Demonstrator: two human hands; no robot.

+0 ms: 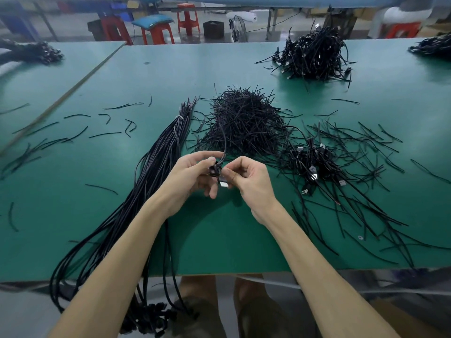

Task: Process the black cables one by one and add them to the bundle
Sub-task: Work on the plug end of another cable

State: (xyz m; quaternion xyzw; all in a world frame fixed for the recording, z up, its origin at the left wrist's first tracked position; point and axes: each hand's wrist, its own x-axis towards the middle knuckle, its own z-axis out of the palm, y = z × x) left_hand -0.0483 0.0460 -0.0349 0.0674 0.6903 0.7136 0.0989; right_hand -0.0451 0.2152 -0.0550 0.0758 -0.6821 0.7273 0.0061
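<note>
While we hold one small black cable (215, 170) just above the green table (219, 240), we can see that part of the job is done and a lot is left. To our left lies the bundle (156, 172), a long thick bunch of many black cables laid side by side, with a pale band (179, 117) round it near the far end. So we think many cables have been added already. To our right sits a small pile of cables (314, 164) that are wound up, with shiny plugs poking out, and far back on the table is a bigger pile (312, 54). Those look like the ones left to do, so we guess we are not near the end. Between the bundle and the small pile is a heap of thin black ties (244, 120). The cable in our hands is wound into a tight little knot of loops. One thin end rises from it toward the heap, and a silver plug (223, 184) hangs just under it. Our left hand (192, 179) pinches the loops with thumb and fingers. Our right hand (251, 184) pinches the other side with thumb and first finger, and its other fingers are curled in.
</note>
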